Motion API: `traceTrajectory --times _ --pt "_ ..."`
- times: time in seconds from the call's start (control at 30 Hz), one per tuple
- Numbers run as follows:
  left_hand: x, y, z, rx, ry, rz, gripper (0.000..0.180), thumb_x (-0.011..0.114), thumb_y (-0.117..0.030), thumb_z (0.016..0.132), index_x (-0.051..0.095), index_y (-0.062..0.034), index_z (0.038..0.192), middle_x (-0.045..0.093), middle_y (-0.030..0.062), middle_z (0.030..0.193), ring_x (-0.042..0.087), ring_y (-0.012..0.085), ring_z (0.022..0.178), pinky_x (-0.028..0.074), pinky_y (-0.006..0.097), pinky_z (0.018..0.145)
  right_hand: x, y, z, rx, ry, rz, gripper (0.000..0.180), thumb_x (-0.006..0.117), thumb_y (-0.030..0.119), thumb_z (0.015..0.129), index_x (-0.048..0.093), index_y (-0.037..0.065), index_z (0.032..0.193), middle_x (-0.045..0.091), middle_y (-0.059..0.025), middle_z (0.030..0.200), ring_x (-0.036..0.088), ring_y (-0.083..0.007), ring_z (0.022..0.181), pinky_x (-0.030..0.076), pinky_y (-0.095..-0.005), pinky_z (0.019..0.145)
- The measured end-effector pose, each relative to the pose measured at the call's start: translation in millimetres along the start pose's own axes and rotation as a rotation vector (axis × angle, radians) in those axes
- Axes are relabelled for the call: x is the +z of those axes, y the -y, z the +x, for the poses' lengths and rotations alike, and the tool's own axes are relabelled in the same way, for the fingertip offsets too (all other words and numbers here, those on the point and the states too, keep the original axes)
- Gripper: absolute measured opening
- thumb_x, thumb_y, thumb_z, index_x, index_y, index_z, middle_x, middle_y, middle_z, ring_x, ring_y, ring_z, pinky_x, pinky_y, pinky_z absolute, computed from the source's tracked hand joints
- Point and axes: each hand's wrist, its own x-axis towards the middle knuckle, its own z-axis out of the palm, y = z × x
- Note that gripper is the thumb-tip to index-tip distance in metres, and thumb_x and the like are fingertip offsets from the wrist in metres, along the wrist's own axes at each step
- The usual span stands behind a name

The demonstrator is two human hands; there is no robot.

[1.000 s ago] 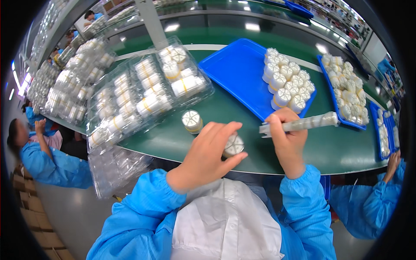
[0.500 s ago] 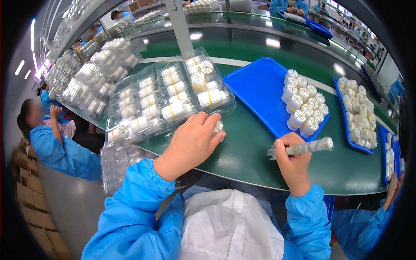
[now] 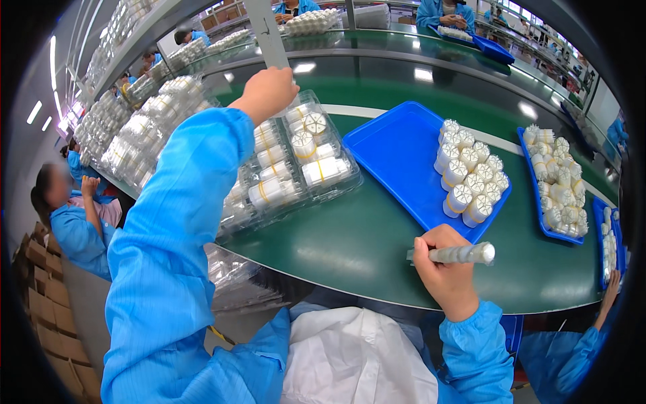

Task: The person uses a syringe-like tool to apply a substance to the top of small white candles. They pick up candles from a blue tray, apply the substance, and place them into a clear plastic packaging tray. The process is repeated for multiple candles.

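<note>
One green work surface [image 3: 323, 249], bowed by the lens, spans the view, with a white stripe running along its far side. At its left stands a heap of filled clear packs [image 3: 158, 121], stacked on one another. A large blue tray [image 3: 397, 155] lies right of centre, set at an angle. Just left of it lies a clear plastic tray [image 3: 354, 180]; whether the two edges touch cannot be determined. The left sleeve [image 3: 182, 195] passes in front of the clear tray and hides its left part. A narrower blue tray [image 3: 569, 239], loaded with white pieces, lies farther right.

Left hand [image 3: 269, 93]: positioned at the far edge of the clear tray, in front of a pale upright post [image 3: 264, 34]. Fingers are bent and directed away from the wearer; whether they grip anything cannot be told. Right hand [image 3: 444, 269]: closed around a pale rod-shaped tool [image 3: 464, 254], near the large tray's closest corner. The tool's round white end points right; its other end shows left of the fingers.

White bundles [image 3: 471, 172] stand on end, grouped at the large tray's right side, segmented round faces upward. White rolls [image 3: 323, 172] in the clear tray lie mostly on their sides, a few end-up. Narrow yellow bands [image 3: 321, 174] encircle rolls there.
</note>
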Motion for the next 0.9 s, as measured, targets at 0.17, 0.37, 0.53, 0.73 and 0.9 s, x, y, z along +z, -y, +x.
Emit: traceTrajectory --times 0.17,0.37,0.53,0.73,0.9 --pt "36.0 -22.5 28.2 0.199 0.136 0.216 0.041 0.049 -0.039 0.103 0.066 -0.0051 0.120 0.067 0.0233 0.114 0.064 0.0426 0.108 0.052 0.051 0.093 -0.9 -0.9 1.5 -0.085 0.015 -0.089 0.014 0.076 0.002 0.078 0.064 0.004 0.073 0.062 -0.0088 0.070 0.061 -0.0251 0.057 0.047 -0.0355 0.051" --pt "2.2 -21.1 42.2 0.105 0.137 0.058 0.043 0.043 -0.035 0.106 0.066 -0.0017 0.119 0.071 0.0168 0.111 0.066 0.0359 0.105 0.052 0.046 0.092 0.3 -0.2 1.9 -0.169 0.028 -0.104 0.015 0.077 0.000 0.076 0.063 0.005 0.074 0.061 -0.0080 0.071 0.060 -0.0247 0.056 0.046 -0.0351 0.050" --pt "-29.0 -8.9 2.0 0.158 0.344 -0.584 0.033 0.049 -0.011 0.097 0.065 -0.0052 0.126 0.069 0.0059 0.117 0.063 0.0220 0.109 0.051 0.037 0.095 -0.1 -0.2 0.8 -0.199 0.012 -0.113 0.017 0.078 0.000 0.074 0.062 0.006 0.074 0.060 -0.0079 0.070 0.059 -0.0247 0.055 0.046 -0.0350 0.049" --pt "-9.7 -8.1 -44.9 0.353 0.414 -0.697 0.043 0.057 -0.006 0.097 0.058 -0.0121 0.140 0.062 0.0066 0.136 0.054 0.0222 0.129 0.045 0.037 0.106 2.9 -2.2 0.4 -0.203 -0.001 -0.125 0.017 0.078 0.000 0.075 0.062 0.005 0.074 0.060 -0.0078 0.070 0.059 -0.0251 0.055 0.045 -0.0353 0.049" --pt "4.2 -6.3 -38.9 0.405 0.435 -0.794 0.040 0.058 -0.016 0.102 0.057 -0.0134 0.142 0.061 0.0058 0.139 0.053 0.0219 0.129 0.042 0.039 0.109 2.5 -1.6 0.8 -0.128 0.018 -0.112 0.016 0.078 0.002 0.076 0.062 0.005 0.073 0.060 -0.0078 0.070 0.059 -0.0253 0.055 0.046 -0.0357 0.049"
